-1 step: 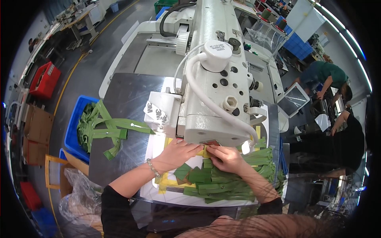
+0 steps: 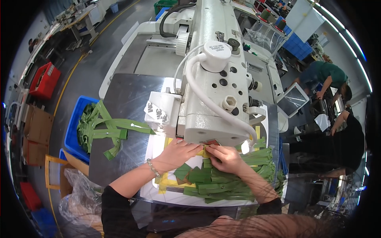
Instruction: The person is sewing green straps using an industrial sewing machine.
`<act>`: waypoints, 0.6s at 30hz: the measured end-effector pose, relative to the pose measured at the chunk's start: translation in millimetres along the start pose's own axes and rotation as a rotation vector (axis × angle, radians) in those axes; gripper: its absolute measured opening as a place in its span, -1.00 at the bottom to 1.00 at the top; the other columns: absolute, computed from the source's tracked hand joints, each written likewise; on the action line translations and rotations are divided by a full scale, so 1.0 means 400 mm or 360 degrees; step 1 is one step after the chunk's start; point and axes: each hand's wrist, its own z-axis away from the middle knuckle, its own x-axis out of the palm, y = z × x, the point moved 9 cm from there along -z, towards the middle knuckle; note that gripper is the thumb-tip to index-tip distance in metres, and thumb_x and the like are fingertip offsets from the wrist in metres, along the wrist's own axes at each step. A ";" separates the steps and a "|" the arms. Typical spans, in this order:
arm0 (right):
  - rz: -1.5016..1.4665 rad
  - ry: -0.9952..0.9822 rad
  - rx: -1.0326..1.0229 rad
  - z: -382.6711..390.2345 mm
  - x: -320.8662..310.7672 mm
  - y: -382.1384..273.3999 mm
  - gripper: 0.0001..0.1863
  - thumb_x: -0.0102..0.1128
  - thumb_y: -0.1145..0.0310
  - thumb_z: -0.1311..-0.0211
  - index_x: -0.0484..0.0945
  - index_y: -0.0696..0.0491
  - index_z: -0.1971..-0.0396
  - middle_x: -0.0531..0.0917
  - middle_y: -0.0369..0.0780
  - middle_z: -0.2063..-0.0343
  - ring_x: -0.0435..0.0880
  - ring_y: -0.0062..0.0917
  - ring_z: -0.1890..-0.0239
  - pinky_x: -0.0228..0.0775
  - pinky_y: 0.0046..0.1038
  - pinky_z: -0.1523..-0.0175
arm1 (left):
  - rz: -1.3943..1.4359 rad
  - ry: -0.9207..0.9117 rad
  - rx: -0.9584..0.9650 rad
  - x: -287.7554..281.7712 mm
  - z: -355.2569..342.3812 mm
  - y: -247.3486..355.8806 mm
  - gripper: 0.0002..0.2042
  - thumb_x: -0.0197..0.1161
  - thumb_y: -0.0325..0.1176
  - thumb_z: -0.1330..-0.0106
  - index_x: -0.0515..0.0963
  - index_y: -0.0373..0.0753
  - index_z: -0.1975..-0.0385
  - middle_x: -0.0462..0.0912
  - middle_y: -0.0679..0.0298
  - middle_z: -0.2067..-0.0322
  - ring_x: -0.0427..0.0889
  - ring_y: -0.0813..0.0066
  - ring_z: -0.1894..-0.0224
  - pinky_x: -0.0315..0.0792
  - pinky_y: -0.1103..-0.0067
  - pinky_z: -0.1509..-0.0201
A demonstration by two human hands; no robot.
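Observation:
Both my hands work close together under the front of a white industrial sewing machine head (image 2: 214, 127). My left hand (image 2: 180, 152), a beaded bracelet on its wrist, lies flat with fingers stretched toward the yellow-taped spot below the head. My right hand (image 2: 226, 158) has its fingers bent and pressed together at the same spot; what they pinch is hidden. Green strap pieces (image 2: 216, 186) lie in a loose pile below and beside my right hand, over a white sheet edged with yellow tape (image 2: 162, 186). Short green flaps (image 2: 188, 173) lie between my wrists.
On the left, a blue bin (image 2: 70, 131) holds more green straps (image 2: 89, 131), some trailing onto the metal table (image 2: 123, 103). Below it, clear plastic (image 2: 79, 194) bulges from a carton. A tablet-like screen (image 2: 295, 99) stands at right, where two people (image 2: 333, 75) bend over work.

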 end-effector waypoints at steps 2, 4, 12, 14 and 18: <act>0.0048 -0.0002 0.0008 -0.011 0.007 -0.016 -0.61 0.35 0.48 0.16 0.60 0.14 0.20 0.62 -0.19 0.19 0.61 -0.31 0.21 0.49 -0.36 0.11 | -0.0087 0.0014 0.0014 -0.016 -0.003 0.007 -0.63 0.08 -0.33 -0.22 0.48 -0.09 -0.05 0.47 0.46 -0.05 0.43 0.54 -0.01 0.32 0.43 0.01; 0.0104 -0.0004 0.0121 -0.022 0.011 -0.025 -0.59 0.35 0.40 0.15 0.59 0.13 0.18 0.59 -0.22 0.22 0.57 -0.35 0.23 0.48 -0.38 0.11 | -0.0173 0.0029 0.0028 -0.025 -0.002 0.011 -0.63 0.07 -0.34 -0.22 0.47 -0.09 -0.06 0.47 0.47 -0.06 0.42 0.54 -0.01 0.31 0.40 -0.02; 0.0445 0.0111 0.0103 -0.034 0.042 -0.053 -0.57 0.34 0.40 0.18 0.55 0.16 0.19 0.50 -0.25 0.32 0.53 -0.39 0.22 0.50 -0.41 0.16 | -0.0096 0.0208 -0.0049 -0.050 0.007 -0.002 -0.64 0.23 -0.22 -0.15 0.53 -0.18 0.06 0.51 0.36 0.01 0.45 0.51 -0.01 0.28 0.44 -0.11; 0.0449 0.0110 0.0109 -0.036 0.044 -0.057 -0.57 0.34 0.41 0.18 0.54 0.17 0.20 0.50 -0.24 0.32 0.53 -0.39 0.21 0.50 -0.42 0.16 | -0.0106 0.0230 -0.0048 -0.049 0.011 -0.008 -0.61 0.27 -0.19 -0.11 0.53 -0.22 0.07 0.52 0.32 0.02 0.46 0.48 0.01 0.29 0.44 -0.11; 0.0462 0.0140 0.0105 -0.032 0.047 -0.055 -0.57 0.34 0.41 0.18 0.52 0.17 0.20 0.49 -0.23 0.32 0.53 -0.39 0.21 0.50 -0.40 0.16 | -0.0135 0.0208 -0.0079 -0.042 0.014 -0.008 -0.55 0.31 -0.17 -0.07 0.51 -0.29 0.07 0.52 0.25 0.06 0.48 0.40 0.04 0.31 0.43 -0.13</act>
